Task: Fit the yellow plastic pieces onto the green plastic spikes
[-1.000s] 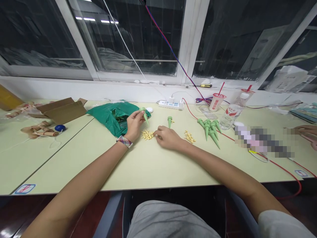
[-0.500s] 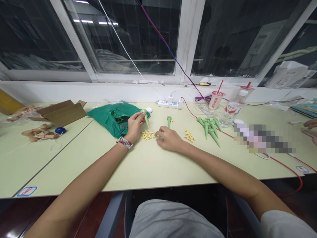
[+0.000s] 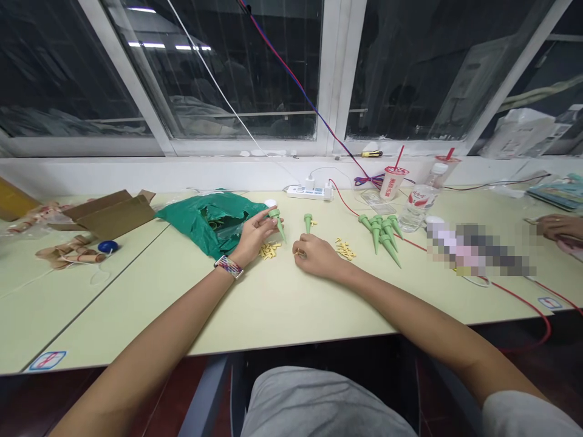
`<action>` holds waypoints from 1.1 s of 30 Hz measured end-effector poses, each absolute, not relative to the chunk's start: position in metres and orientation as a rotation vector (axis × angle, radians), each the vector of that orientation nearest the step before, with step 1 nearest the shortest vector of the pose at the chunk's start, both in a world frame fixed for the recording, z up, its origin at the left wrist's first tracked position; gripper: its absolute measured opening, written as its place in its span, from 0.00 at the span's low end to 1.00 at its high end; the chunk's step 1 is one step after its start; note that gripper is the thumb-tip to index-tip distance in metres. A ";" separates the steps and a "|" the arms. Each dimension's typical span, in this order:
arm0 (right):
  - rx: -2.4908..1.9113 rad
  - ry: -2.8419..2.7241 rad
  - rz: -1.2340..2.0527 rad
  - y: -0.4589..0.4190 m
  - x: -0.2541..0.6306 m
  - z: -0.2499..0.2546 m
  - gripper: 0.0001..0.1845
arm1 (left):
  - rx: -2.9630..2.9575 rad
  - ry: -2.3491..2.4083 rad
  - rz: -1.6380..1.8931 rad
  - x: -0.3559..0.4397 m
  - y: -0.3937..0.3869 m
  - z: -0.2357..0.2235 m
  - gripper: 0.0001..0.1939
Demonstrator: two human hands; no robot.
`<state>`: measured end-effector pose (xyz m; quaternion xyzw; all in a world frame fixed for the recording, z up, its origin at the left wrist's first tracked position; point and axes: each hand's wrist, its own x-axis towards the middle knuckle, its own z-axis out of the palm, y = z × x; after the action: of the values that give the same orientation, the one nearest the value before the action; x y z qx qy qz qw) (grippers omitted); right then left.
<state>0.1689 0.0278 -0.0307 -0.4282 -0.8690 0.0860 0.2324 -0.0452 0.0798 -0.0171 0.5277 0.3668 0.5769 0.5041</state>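
My left hand (image 3: 255, 237) pinches a green plastic watering spike (image 3: 279, 227) by its capped top, with the point tilted down over a pile of small yellow plastic pegs (image 3: 270, 250). Just right of that pile, low over the table, my right hand (image 3: 316, 256) has its thumb and fingers pinched together, and a bit of a small yellow peg (image 3: 299, 252) shows between them. Behind my right hand lies another green spike (image 3: 308, 222) with a yellow piece at its side. A second pile of yellow pegs (image 3: 345, 249) and a cluster of several green spikes (image 3: 381, 230) lie farther right.
A torn green plastic bag (image 3: 195, 221) lies beside my left hand. Cardboard (image 3: 109, 215) and wooden toys (image 3: 75, 252) are at left. A power strip (image 3: 310, 192), cup (image 3: 392, 184), water bottle (image 3: 419, 203) and red cable (image 3: 514, 294) are behind and right. Another person's hand (image 3: 560, 226) shows at far right.
My right hand has drawn away from the left yellow pile, a little to the right, its fingers closing. My left hand has moved the green spike slightly right and down.
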 end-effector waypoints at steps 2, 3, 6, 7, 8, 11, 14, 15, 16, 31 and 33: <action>-1.183 -2.367 0.262 0.028 0.170 -0.029 0.07 | 1.290 0.887 1.376 -0.046 0.079 -0.018 0.35; -1.177 -2.342 0.302 0.029 0.171 -0.028 0.06 | 1.294 0.885 1.373 -0.046 0.080 -0.019 0.35; -1.105 -2.206 0.571 0.035 0.174 -0.027 0.06 | 1.292 0.866 1.360 -0.046 0.081 -0.021 0.34; -1.072 -2.143 0.690 0.038 0.175 -0.028 0.07 | 1.288 0.865 1.354 -0.045 0.081 -0.022 0.32; -1.046 -2.075 0.796 0.041 0.175 -0.029 0.07 | 1.286 0.869 1.348 -0.045 0.081 -0.022 0.31; -1.013 -1.874 0.996 0.051 0.177 -0.033 0.07 | 1.307 0.900 1.329 -0.042 0.079 -0.021 0.31; -0.935 -1.695 1.114 0.056 0.176 -0.035 0.08 | 1.376 0.927 1.297 -0.041 0.076 -0.018 0.33; -0.892 -1.642 1.147 0.057 0.176 -0.034 0.09 | 1.406 0.932 1.283 -0.041 0.075 -0.017 0.33; -0.849 -1.596 1.169 0.057 0.175 -0.033 0.10 | 1.441 0.935 1.262 -0.042 0.075 -0.016 0.34; -0.784 -1.565 0.756 0.051 0.174 -0.024 0.08 | 1.628 0.934 1.127 -0.037 0.067 -0.014 0.34; -0.782 -1.605 0.708 0.050 0.174 -0.024 0.07 | 1.657 0.920 1.119 -0.039 0.068 -0.015 0.33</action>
<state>0.1745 0.0498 -0.0236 -0.3338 -0.6847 0.3021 0.5731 -0.0386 0.0681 -0.0149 0.6712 0.3724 0.4532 0.4533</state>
